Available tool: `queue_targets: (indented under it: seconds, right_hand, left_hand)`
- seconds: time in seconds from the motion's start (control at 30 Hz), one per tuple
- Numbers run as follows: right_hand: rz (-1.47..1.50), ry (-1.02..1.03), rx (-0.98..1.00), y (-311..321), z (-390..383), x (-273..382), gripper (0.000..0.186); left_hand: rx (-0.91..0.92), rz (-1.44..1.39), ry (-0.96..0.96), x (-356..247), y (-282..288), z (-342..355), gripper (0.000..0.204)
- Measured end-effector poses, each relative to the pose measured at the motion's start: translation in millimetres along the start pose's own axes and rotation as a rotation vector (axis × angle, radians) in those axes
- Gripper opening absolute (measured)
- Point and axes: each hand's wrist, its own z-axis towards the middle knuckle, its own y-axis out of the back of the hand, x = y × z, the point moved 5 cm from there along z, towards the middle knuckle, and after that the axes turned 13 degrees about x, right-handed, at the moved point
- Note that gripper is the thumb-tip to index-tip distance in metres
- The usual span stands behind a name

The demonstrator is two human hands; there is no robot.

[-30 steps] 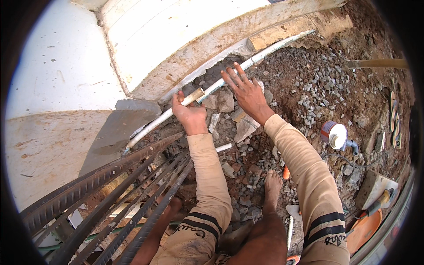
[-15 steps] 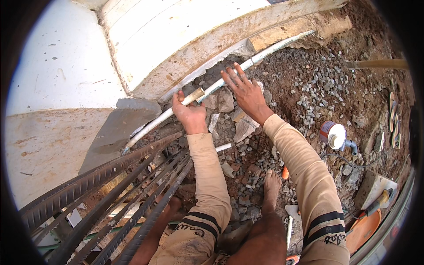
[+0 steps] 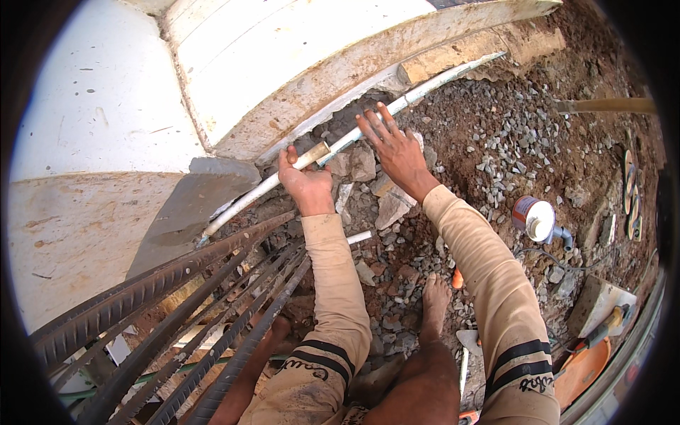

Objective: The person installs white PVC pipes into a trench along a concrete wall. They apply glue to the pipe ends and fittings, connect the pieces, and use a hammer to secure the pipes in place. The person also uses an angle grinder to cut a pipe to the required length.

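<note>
A long white plastic pipe runs along the foot of a white wall, from lower left to upper right. My left hand is closed around the pipe at a tan joint. My right hand lies flat with fingers spread, touching the pipe's farther stretch and the broken stones beside it. Both arms wear muddy tan sleeves. My bare foot stands on the rubble below.
Several ribbed steel bars rise at lower left. Gravel and red earth cover the ground. A round tin with a white lid, a short white pipe piece and an orange tool lie at right.
My right hand has slid slightly along the pipe with its fingers spread wider. The left hand keeps its grip in the same place.
</note>
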Motion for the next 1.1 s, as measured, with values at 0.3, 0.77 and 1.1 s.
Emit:
queue_targets:
  seconds: [0.3,0.77,1.1]
  right_hand:
    - [0.039,0.000,-0.012,1.7,-0.3,0.4,0.086]
    - [0.065,0.002,-0.039,0.7,0.1,0.2,0.088]
    - [-0.028,-0.013,0.004,-0.1,-1.0,-0.8,0.085]
  left_hand:
    - [-0.011,0.000,-0.010,-0.3,-3.0,-2.6,0.019]
    - [0.002,-0.016,0.007,0.3,-4.0,-3.2,0.024]
    - [0.011,0.001,-0.002,2.0,-1.6,1.3,0.026]
